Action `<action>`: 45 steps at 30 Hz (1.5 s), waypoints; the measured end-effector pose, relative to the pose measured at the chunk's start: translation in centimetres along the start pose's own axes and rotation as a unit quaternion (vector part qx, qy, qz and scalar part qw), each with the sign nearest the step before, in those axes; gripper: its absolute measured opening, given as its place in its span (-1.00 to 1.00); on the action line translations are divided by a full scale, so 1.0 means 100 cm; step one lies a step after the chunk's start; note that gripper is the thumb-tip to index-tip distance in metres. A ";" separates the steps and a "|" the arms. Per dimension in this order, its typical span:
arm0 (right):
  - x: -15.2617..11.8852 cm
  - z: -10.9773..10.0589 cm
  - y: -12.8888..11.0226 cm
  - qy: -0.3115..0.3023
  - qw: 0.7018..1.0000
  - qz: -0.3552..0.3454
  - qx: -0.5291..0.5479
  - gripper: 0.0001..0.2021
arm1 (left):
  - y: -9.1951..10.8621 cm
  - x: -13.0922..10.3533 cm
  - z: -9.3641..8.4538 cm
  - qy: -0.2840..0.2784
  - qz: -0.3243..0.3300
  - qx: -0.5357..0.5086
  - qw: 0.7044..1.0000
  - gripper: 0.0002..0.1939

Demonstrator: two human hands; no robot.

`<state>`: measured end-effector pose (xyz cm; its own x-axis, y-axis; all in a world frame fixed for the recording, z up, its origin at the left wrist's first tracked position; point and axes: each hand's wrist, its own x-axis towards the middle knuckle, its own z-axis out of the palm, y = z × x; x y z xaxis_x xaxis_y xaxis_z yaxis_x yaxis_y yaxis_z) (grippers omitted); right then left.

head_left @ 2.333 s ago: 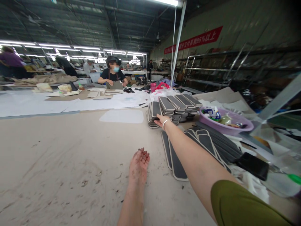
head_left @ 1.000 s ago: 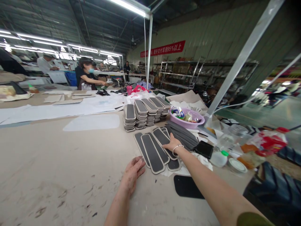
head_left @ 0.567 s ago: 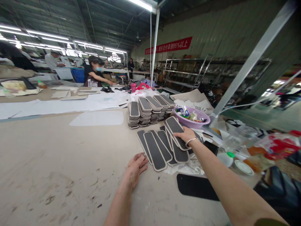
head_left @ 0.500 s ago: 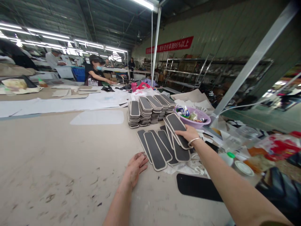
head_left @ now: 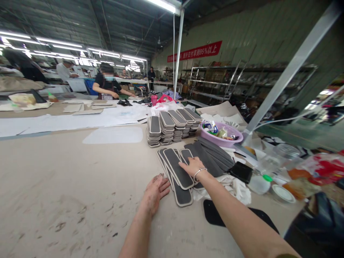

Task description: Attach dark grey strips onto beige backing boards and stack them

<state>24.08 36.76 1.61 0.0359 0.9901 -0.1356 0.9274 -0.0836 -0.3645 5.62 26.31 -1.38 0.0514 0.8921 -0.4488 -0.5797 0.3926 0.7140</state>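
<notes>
My right hand (head_left: 194,167) grips the long edge of a dark grey panel (head_left: 176,167) with rounded ends and a pale border. The panel lies on top of several similar ones in an overlapping, fanned pile, with a lower panel (head_left: 183,199) jutting out toward me. Beside the pile's near left edge, my left hand (head_left: 156,189) rests on the table with its fingers loosely stretched out and nothing in it. Behind the pile stand several neat stacks of bordered panels (head_left: 154,125). Dark borderless strips (head_left: 215,152) lie right of my right hand.
A lilac basin (head_left: 224,141) with small items stands right of the stacks. A black panel (head_left: 213,214) lies under my right forearm, near a crumpled white cloth (head_left: 239,188). A white sheet (head_left: 113,135) lies farther left. A co-worker (head_left: 107,84) works across the table.
My right hand has moved left with the bordered panels it held and brought them onto the fanned pile, uncovering the dark strips. My left hand has barely moved.
</notes>
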 end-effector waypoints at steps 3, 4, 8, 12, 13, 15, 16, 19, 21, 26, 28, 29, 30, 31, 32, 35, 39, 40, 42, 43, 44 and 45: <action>0.000 -0.004 0.010 -0.010 0.998 0.030 -0.047 -0.15 | -0.001 0.001 0.000 0.005 0.002 0.002 1.000 -0.62; 0.000 -0.005 0.012 -0.009 0.998 0.034 -0.054 -0.12 | -0.001 0.002 0.000 0.007 0.003 0.003 1.000 -0.61; 0.004 -0.005 0.011 -0.015 0.997 0.048 -0.055 -0.03 | -0.004 0.001 0.000 0.008 0.015 0.007 1.000 -0.58; 0.014 0.001 0.001 -0.040 0.998 0.045 0.013 0.08 | -0.005 -0.001 0.000 0.000 0.018 0.016 1.000 -0.60; 0.016 0.003 -0.001 -0.043 0.998 0.044 0.024 0.10 | -0.004 -0.001 0.000 0.000 0.019 0.019 1.000 -0.61; 0.021 0.005 -0.004 -0.047 0.998 0.038 0.035 0.09 | -0.004 -0.002 0.001 0.001 0.020 0.028 0.999 -0.61; 0.023 0.005 -0.005 -0.049 0.997 0.036 0.037 0.06 | -0.003 -0.002 0.001 0.002 0.020 0.031 0.999 -0.60; 0.028 0.004 -0.006 -0.058 0.997 0.026 0.040 -0.14 | -0.001 -0.003 0.002 0.001 0.020 0.033 0.999 -0.60; 0.029 0.002 -0.008 -0.066 0.997 0.014 0.044 -0.26 | -0.001 -0.002 0.001 -0.001 0.018 0.030 0.999 -0.60; 0.023 0.002 -0.022 -0.079 0.995 -0.042 0.033 -0.27 | -0.002 0.001 -0.001 -0.008 0.023 0.031 0.999 -0.59; 0.019 0.002 -0.032 -0.075 0.995 -0.061 0.004 -0.23 | -0.003 0.003 -0.002 -0.008 0.026 0.033 0.999 -0.60; 0.017 0.002 -0.037 -0.070 0.995 -0.070 -0.013 -0.21 | -0.004 0.003 -0.002 -0.003 0.029 0.036 0.999 -0.61; 0.015 0.000 -0.042 -0.064 0.994 -0.080 -0.029 -0.22 | -0.004 0.004 -0.002 0.005 0.032 0.038 0.999 -0.61; 0.012 -0.002 -0.047 -0.058 0.993 -0.091 -0.042 -0.24 | -0.004 0.004 -0.002 0.016 0.035 0.040 0.998 -0.61; 0.009 -0.004 -0.052 -0.053 0.992 -0.102 -0.055 -0.27 | -0.004 0.005 -0.002 0.027 0.039 0.037 0.998 -0.60; -0.005 -0.014 -0.067 -0.039 0.987 -0.135 -0.080 -0.35 | -0.004 0.006 -0.002 0.041 0.058 -0.001 0.997 -0.57; -0.029 -0.020 -0.091 -0.011 0.967 -0.204 -0.154 -0.50 | -0.002 0.011 -0.007 0.070 0.077 -0.017 0.994 -0.61; -0.035 -0.019 -0.097 -0.010 0.959 -0.220 -0.175 -0.49 | -0.002 0.013 -0.010 0.103 0.088 -0.003 0.991 -0.63; -0.044 -0.018 -0.109 -0.020 0.951 -0.240 -0.195 -0.34 | 0.000 0.017 -0.017 0.185 0.136 0.034 0.973 -0.66; -0.047 -0.017 -0.114 -0.030 0.949 -0.245 -0.195 -0.22 | 0.001 0.019 -0.020 0.219 0.165 0.050 0.960 -0.67; -0.050 -0.017 -0.117 -0.041 0.949 -0.247 -0.193 -0.08 | 0.001 0.022 -0.023 0.241 0.192 0.060 0.949 -0.68; -0.052 -0.017 -0.120 -0.052 0.949 -0.247 -0.191 0.02 | 0.001 0.023 -0.025 0.251 0.213 0.066 0.942 -0.66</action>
<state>13.40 32.80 8.25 -0.4569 0.8795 -0.1329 0.8894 0.4545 -0.0496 3.61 27.87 -3.70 -0.5730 0.7705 -0.2793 -0.3525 0.0760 0.9327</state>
